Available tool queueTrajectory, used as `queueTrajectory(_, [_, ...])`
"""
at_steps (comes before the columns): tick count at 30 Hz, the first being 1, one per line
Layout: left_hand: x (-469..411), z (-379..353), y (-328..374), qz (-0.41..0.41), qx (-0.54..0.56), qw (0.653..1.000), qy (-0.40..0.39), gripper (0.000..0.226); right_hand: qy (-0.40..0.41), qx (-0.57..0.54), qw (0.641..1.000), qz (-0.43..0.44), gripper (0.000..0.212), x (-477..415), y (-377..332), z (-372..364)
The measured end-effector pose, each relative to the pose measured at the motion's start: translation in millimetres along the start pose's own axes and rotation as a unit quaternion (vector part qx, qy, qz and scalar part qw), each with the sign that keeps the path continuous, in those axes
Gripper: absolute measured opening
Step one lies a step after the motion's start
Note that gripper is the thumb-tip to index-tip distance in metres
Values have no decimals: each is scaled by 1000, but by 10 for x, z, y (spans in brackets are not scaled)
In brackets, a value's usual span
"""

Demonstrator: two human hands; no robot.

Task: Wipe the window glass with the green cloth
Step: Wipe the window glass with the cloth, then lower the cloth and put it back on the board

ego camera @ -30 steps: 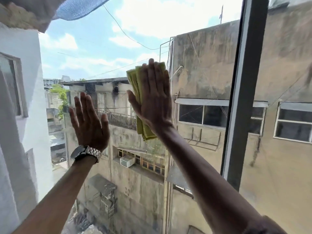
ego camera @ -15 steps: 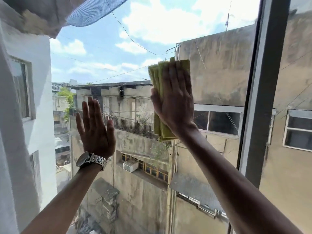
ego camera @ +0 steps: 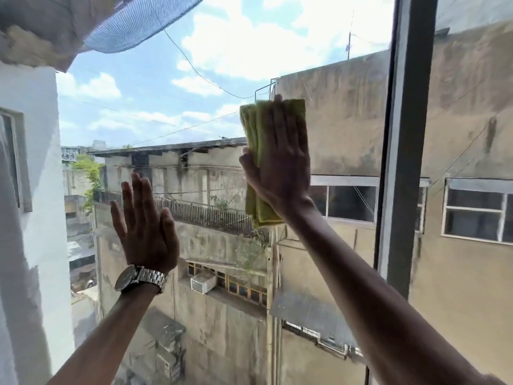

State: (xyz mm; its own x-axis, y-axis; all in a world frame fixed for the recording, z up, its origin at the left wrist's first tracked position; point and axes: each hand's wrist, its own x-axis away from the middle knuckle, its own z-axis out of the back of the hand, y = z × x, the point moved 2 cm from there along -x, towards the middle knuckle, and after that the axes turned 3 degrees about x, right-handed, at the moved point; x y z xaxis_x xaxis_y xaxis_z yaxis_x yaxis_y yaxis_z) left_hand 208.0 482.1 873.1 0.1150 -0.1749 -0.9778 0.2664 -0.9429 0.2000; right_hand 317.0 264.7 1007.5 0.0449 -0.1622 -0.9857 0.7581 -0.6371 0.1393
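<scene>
A folded green cloth [ego camera: 254, 134] lies flat against the window glass [ego camera: 172, 107], upper middle of the pane. My right hand [ego camera: 280, 162] presses it to the glass with the palm and straight fingers, covering most of it; the cloth's left edge and lower end stick out. My left hand [ego camera: 143, 226], with a metal watch on the wrist, rests flat on the glass lower left, fingers together, holding nothing.
A dark vertical window frame bar [ego camera: 402, 162] stands just right of the cloth hand, with another pane beyond it. A white wall [ego camera: 30, 190] borders the left. Weathered buildings, wires and sky show through the glass.
My right hand has slid the cloth rightwards along the glass, closer to the frame bar. My left hand stays flat on the pane in about the same place.
</scene>
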Motion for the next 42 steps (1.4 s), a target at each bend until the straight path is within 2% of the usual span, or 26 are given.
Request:
queueTrajectory(1, [-4, 5, -9, -5, 6, 1000, 1, 61, -5, -18, 1000, -8, 73, -6, -248, -66])
queueTrajectory(3, [-12, 47, 1, 4, 29, 1000, 6, 60, -55, -27, 995, 81, 71, 290, -595, -152])
queueTrajectory(5, [-26, 82, 47, 22, 51, 998, 13, 58, -131, -34, 976, 171, 70, 766, -595, -97])
queueTrajectory(7, [-36, 99, 61, 32, 52, 998, 14, 58, -185, -49, 960, 204, 70, 1055, -415, 35])
queueTrajectory(11, [-35, 48, 58, 34, 14, 999, -2, 58, -238, -49, 949, 199, 52, 959, -283, 224])
queueTrajectory(14, [-63, 131, 140, 71, -33, 994, -75, 60, -269, -20, 942, 200, 55, 699, -444, 452])
queueTrajectory(16, [-65, 297, 275, 105, -52, 985, -128, 61, -302, 5, 936, 178, 46, 565, -489, 579])
queueTrajectory(18, [-49, 464, 470, 132, -3, 976, -173, 64, -325, 49, 931, 155, 38, 483, -480, 640])
queueTrajectory(20, [161, 666, 754, 138, 99, 953, -250, 77, -360, 63, 919, 146, 34, 587, -465, 720])
queueTrajectory(21, [358, 787, 926, 145, 161, 929, -300, 92, -380, 44, 912, 146, 34, 709, -458, 752])
queueTrajectory(23, [833, 1023, 1241, 207, 279, 854, -386, 120, -445, -36, 887, 116, 30, 1039, -420, 826])
queueTrajectory(24, [1081, 1107, 1333, 244, 312, 824, -406, 118, -489, -87, 865, 74, 25, 1222, -373, 866])
queueTrajectory(27, [2083, 1287, 1363, 347, 294, 766, -454, 71, -598, -223, 767, -59, 27, 2039, -161, 969])
queueTrajectory(29, [2971, 1492, 1355, 413, 271, 687, -533, 53, -660, -278, 688, -119, 36, 2902, -7, 1055])
queueTrajectory(31, [3954, 1846, 1397, 463, 265, 585, -611, 37, -730, -305, 585, -179, 38, 3955, 107, 1173])
queueTrajectory(34, [5368, 2513, 1594, 527, 256, 443, -678, 36, -821, -309, 429, -216, 20, 5594, 156, 1487])
queueTrajectory(35, [5843, 2741, 1684, 549, 247, 402, -690, 31, -840, -301, 396, -218, 15, 6140, 147, 1613])
queueTrajectory(37, [6736, 3206, 1860, 602, 223, 335, -690, 17, -866, -264, 349, -242, 14, 7176, 123, 1867])
queueTrajectory(39, [7602, 3633, 2004, 637, 189, 306, -681, 27, -887, -229, 315, -249, 16, 8183, 76, 2082])
queueTrajectory(41, [8369, 4024, 2124, 667, 161, 290, -667, 40, -890, -208, 317, -254, 15, 9043, 35, 2239])
queueTrajectory(42, [8648, 4170, 2161, 683, 141, 298, -651, 41, -883, -204, 327, -269, 18, 9345, 29, 2283])
